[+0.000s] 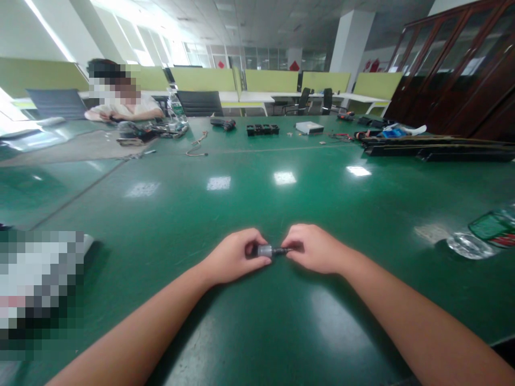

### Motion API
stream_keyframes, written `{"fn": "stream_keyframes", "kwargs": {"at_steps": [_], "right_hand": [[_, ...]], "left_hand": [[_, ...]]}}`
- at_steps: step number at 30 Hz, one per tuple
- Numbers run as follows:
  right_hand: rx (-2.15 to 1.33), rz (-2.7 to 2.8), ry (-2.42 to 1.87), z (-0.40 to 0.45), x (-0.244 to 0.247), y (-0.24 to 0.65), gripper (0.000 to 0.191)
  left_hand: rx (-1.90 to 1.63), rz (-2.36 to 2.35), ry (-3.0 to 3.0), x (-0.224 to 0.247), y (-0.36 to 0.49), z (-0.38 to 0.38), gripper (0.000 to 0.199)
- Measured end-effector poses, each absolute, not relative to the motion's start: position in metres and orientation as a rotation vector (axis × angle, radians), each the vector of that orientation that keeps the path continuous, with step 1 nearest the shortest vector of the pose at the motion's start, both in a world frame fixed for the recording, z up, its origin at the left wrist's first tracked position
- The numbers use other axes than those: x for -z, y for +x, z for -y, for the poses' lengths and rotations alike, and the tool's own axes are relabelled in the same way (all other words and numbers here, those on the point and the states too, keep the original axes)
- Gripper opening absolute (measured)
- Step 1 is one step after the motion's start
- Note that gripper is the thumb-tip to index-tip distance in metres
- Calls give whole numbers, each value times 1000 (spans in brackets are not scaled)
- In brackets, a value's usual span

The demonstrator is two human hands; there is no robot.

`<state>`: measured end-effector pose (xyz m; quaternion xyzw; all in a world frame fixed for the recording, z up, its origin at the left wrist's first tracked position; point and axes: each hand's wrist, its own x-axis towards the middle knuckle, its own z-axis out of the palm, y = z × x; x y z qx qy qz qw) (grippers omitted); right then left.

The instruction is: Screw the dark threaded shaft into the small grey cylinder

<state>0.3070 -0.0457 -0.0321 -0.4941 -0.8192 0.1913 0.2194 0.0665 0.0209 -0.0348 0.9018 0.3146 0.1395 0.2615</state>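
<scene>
Right edge cuts off bottle (488, 231); left edge cuts off pixelated object (40, 279); small rod (278, 251): right end hidden by right hand (316, 248).

2 forearms (148, 328) angle inward, fingers (252, 234) curled and pinching.

Passage over mid tabletop (241, 206); bottle (488, 231) blocks right, pixelated object (40, 276) left.

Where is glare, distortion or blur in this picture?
Head view: bright patches glare on the green table; head view: the dark cabinet leans, probably from lens distortion; head view: windows wash out white, and coarse pixels cover an object at left; head view: the small grey-and-black part between left hand and right hand looks too soft for fine detail.
</scene>
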Motion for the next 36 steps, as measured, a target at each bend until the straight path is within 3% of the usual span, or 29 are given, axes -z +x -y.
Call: {"fn": "stream_keyframes", "kwargs": {"at_steps": [36], "right_hand": [[-538,2290,-1460,46,28,320,10]], "left_hand": [[-370,-841,2444,34,67,-21,25]]}}
